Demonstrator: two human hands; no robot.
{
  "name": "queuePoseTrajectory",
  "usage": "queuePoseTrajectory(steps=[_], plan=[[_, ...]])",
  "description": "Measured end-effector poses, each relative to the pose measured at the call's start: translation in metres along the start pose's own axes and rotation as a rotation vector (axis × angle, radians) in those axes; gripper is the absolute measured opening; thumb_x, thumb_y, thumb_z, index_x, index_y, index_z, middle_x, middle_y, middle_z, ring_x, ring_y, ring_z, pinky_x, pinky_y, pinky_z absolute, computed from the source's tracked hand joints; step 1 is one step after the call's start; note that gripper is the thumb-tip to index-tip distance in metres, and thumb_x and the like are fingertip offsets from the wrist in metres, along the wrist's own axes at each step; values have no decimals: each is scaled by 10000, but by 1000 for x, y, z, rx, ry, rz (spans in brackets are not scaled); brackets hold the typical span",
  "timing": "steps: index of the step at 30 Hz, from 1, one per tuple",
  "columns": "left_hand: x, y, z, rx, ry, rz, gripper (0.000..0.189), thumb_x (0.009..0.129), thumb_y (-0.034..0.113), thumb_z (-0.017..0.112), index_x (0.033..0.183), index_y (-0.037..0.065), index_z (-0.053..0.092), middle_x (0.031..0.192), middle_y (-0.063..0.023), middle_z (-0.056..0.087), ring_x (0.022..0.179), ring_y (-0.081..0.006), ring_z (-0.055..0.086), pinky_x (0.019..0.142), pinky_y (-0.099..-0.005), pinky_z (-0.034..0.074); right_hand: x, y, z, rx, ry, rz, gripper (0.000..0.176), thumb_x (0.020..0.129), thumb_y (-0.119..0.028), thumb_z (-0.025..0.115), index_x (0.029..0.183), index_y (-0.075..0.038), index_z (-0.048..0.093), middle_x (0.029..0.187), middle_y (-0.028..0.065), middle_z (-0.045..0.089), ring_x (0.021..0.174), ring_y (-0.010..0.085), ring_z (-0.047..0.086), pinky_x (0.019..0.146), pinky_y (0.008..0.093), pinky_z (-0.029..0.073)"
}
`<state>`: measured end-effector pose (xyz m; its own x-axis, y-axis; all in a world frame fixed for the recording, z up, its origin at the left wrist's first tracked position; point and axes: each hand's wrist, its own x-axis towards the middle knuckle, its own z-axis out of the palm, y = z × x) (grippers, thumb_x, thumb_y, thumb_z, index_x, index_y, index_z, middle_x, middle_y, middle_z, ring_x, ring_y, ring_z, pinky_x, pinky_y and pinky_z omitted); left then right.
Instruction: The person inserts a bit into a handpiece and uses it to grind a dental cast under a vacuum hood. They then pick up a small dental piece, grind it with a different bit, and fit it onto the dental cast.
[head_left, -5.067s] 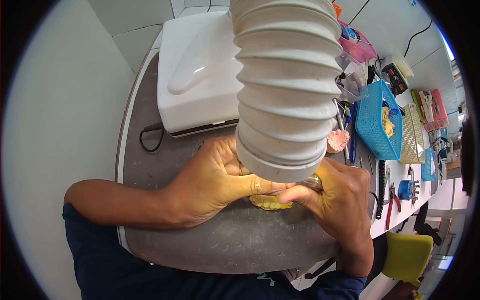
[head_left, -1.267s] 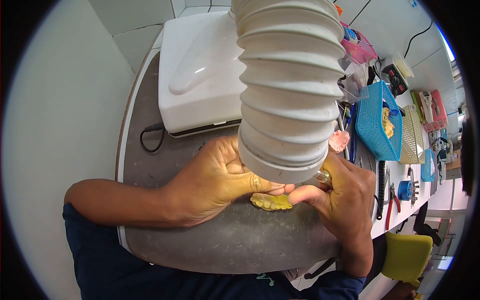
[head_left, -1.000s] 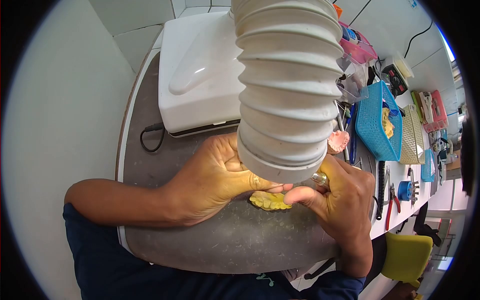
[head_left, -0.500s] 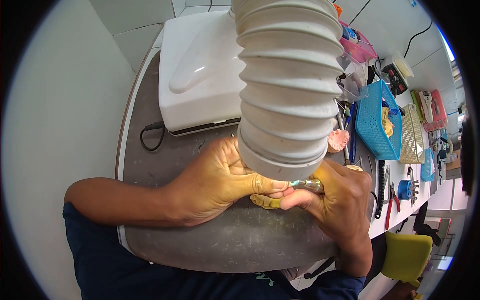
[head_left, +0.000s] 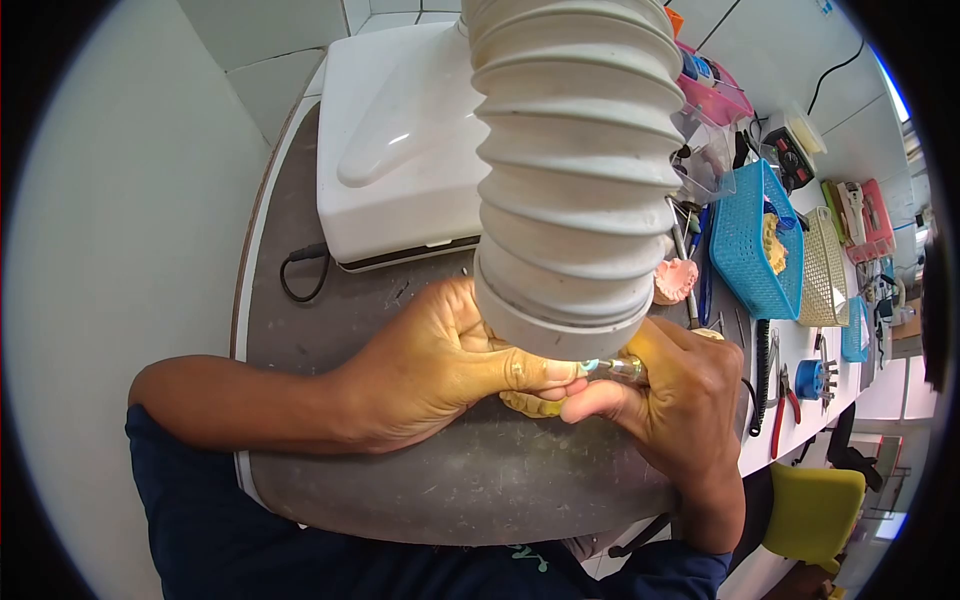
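Note:
Just below the hose mouth, my left hand [head_left: 455,365] is closed, its thumb and fingers pinching a small light-blue and whitish piece [head_left: 591,366]. My right hand [head_left: 690,400] wraps around a rotary handpiece [head_left: 626,371] with a shiny metal nose, most of its body hidden in the palm. The handpiece's tip meets the small piece at my left thumb. Under the fingers of both hands shows a yellowish dental cast [head_left: 532,404], partly covered by them.
A ribbed white suction hose [head_left: 575,180] hangs over the hands, beside a white machine housing [head_left: 400,150] on the grey bench mat [head_left: 450,500]. To the right are a pink dental cast [head_left: 675,281], blue basket [head_left: 735,250], red-handled pliers [head_left: 779,425] and a yellow-green chair [head_left: 815,510].
Both hands keep nearly the same place and grip. The small piece has shifted slightly at the handpiece's tip.

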<state>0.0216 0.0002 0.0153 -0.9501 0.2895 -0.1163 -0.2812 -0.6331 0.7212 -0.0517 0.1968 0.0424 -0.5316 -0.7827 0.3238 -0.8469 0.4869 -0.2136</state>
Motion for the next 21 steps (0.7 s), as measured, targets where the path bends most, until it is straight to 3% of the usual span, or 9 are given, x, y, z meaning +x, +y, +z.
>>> queuePoseTrajectory(steps=[5,21], plan=[[0,3,2,-29,1,-8,312,852,-21,640,1150,-17,548,1091,-100,635,1012,-145,617,907,-279,509,-1,1,4,30,72,7,612,607,-622,706,583,-79,425,494,27,415,404,190,488,387,330,350],[-1,0,0,-32,-3,8,329,855,-6,643,1166,-12,536,1086,-101,634,1013,-145,615,901,-277,508,-1,-1,1,9,28,-7,598,618,-617,700,590,-82,435,500,26,429,418,183,506,388,321,351]])
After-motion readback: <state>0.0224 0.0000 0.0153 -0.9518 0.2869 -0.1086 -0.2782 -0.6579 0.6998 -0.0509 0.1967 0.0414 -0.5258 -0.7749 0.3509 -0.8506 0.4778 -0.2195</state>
